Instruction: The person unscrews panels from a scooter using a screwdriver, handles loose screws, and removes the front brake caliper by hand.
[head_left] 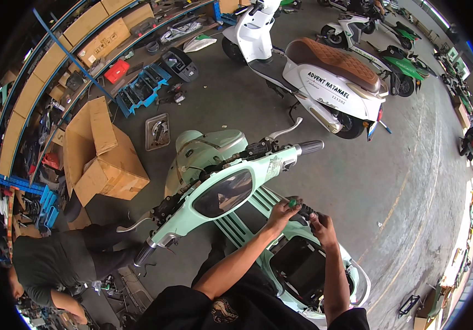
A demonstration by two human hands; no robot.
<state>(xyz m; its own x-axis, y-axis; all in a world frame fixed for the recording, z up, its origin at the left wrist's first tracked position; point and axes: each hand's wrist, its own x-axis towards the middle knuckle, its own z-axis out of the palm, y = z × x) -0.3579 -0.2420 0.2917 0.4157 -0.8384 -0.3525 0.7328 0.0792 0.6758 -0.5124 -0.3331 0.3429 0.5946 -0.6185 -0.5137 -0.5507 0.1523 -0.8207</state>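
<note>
A mint-green scooter (272,168) stands below me, with dash display (221,192), silver-ended handlebar grips, slatted footboard and an open, dark under-seat compartment (297,264). Above the footboard's right part and the compartment's front, my left hand (280,214) is closed on a small green object (292,203), perhaps a tool handle. Just right of it, my right hand (323,231) is closed on a short black object (305,210) that meets the green one; whether they are one tool I cannot tell.
A co-worker (60,264) bends at lower left. An open cardboard box (121,173), metal tray (157,145) and blue toolbox (136,94) lie left of the scooter, before loaded shelving (60,49). A white scooter (332,82) with brown seat stands ahead, other scooters (401,77) beyond.
</note>
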